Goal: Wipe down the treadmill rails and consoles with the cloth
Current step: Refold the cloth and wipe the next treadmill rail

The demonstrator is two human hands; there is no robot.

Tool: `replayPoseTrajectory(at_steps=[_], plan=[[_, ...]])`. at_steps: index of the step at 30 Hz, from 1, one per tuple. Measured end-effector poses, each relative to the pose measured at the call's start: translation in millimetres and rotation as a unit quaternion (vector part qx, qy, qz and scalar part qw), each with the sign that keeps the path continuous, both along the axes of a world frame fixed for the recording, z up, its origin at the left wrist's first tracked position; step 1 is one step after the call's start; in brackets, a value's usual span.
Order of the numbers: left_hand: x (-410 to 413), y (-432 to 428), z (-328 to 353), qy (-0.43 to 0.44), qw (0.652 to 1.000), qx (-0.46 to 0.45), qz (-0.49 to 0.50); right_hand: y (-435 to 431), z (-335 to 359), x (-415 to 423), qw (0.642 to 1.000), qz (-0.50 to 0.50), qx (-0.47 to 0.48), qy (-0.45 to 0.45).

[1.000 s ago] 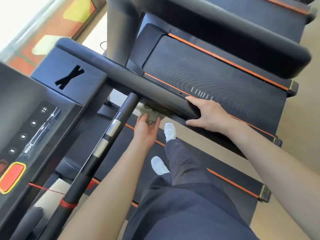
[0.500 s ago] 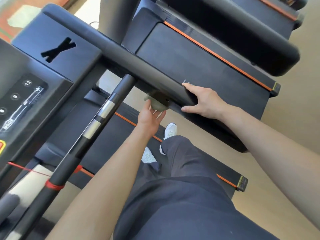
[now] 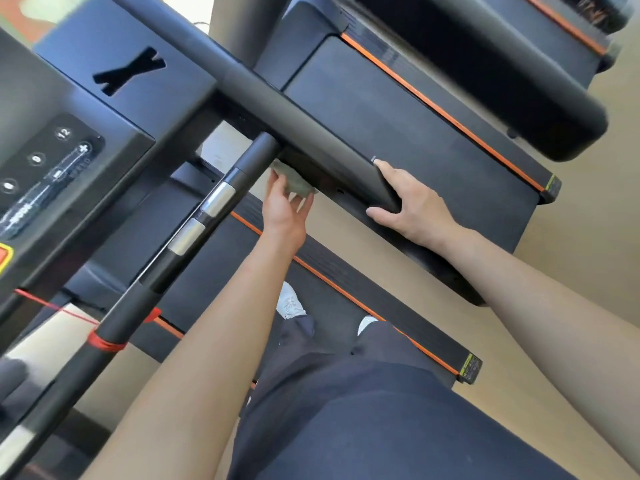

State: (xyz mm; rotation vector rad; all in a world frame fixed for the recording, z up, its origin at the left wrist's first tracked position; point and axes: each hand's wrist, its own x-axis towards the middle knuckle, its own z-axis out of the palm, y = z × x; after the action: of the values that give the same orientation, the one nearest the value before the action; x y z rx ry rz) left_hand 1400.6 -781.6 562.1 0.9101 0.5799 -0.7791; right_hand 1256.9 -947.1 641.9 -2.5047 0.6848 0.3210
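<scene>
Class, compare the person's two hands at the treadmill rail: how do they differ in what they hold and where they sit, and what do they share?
The left hand holds a greenish cloth; the right hand holds none. The left hand reaches up under the rail; the right hand grips the rail's end, fingers on top, thumb below. Both are bare and on the same rail.

Two white sneakers (image 3: 291, 301) and dark navy trousers (image 3: 381, 410) sit below the left hand (image 3: 285, 209), with a thin red cord (image 3: 55, 306) far to its left and tan floor (image 3: 588, 237) off to its right.
</scene>
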Motion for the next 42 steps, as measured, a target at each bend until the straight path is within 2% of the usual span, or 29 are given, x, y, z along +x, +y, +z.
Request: replayPoseTrajectory(at_steps=[4, 12, 17, 21, 25, 33, 37, 42], plan=[[5.3, -6.9, -0.2, 0.01, 1.0, 0.011, 0.025, -6.1, -4.0, -4.9, 1.0, 0.013, 0.01, -0.023], [-54.3, -21.7, -14.0, 0.033, 0.998, 0.021, -0.055, -31.9, 7.9, -29.5, 0.995, 0.063, 0.055, -0.052], [-112.9, -38.4, -20.8, 0.048, 0.996, 0.02, -0.074, -49.0, 8.4, -93.5, 0.997, 0.044, 0.039, -0.049], [-167.8, -53.5, -23.4, 0.059, 0.993, 0.023, -0.097, -68.5, 0.5, -154.9, 0.998, -0.019, 0.046, -0.026], [-222.5, -68.6, -20.3, 0.069, 0.99, 0.032, -0.115, -76.1, -11.6, -188.8, 0.99, -0.056, 0.13, 0.02], [-318.5, -88.5, -15.5, 0.078, 0.982, 0.021, -0.169, -83.6, -22.0, -191.8, 0.978, -0.05, 0.204, -0.007], [-336.6, -92.2, -3.1, 0.088, 0.984, 0.019, -0.153, -86.7, -22.1, -192.1, 0.974, -0.041, 0.222, -0.008], [-312.1, -90.0, 13.7, 0.015, 0.996, 0.045, -0.072, -87.7, -28.6, -195.2, 0.973, -0.039, 0.224, -0.028]])
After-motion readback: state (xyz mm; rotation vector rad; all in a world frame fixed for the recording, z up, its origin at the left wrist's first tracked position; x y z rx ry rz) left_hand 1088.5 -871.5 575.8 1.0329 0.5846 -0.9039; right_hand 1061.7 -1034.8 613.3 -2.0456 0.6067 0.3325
